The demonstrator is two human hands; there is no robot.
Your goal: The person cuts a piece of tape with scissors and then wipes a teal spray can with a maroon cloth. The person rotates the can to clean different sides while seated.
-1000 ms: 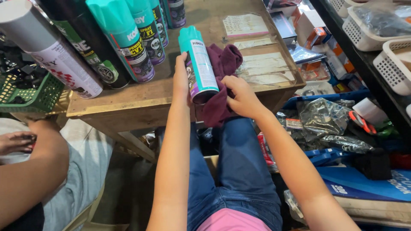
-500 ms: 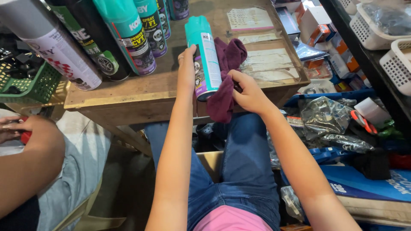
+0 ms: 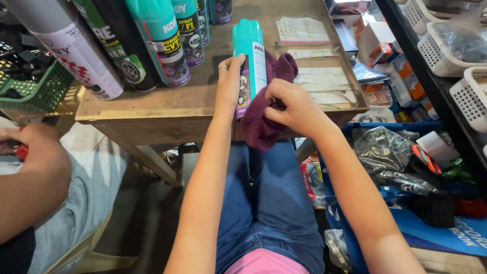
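— What have I got in each hand right now?

— My left hand [image 3: 231, 83] has its fingers wrapped shut round a teal spray can [image 3: 249, 61], which lies tilted with its base at the near edge of the wooden tabletop [image 3: 152, 109] and its cap pointing away from me. Held like that, the can's side faces up and the tabletop takes its weight.

— And the right?

— My right hand [image 3: 294, 106] has its fingers bunched closed on a maroon cloth [image 3: 266, 122]. The cloth is pressed against the can's right side, and its loose end hangs over the tabletop's edge above my jeans [image 3: 269, 203]. I judge the left hand braces the can so the cloth can rub it without it rolling.

— What's around?

— A row of upright spray cans [image 3: 152, 45] stands to the left at the back, well apart from my hands. Clear packets of labels [image 3: 314, 76] lie just beside the cloth. A green basket [image 3: 35, 91] sits at the far left, and another person's arm [image 3: 30, 177] rests below it. White baskets [image 3: 446, 45] line the shelf on the right.
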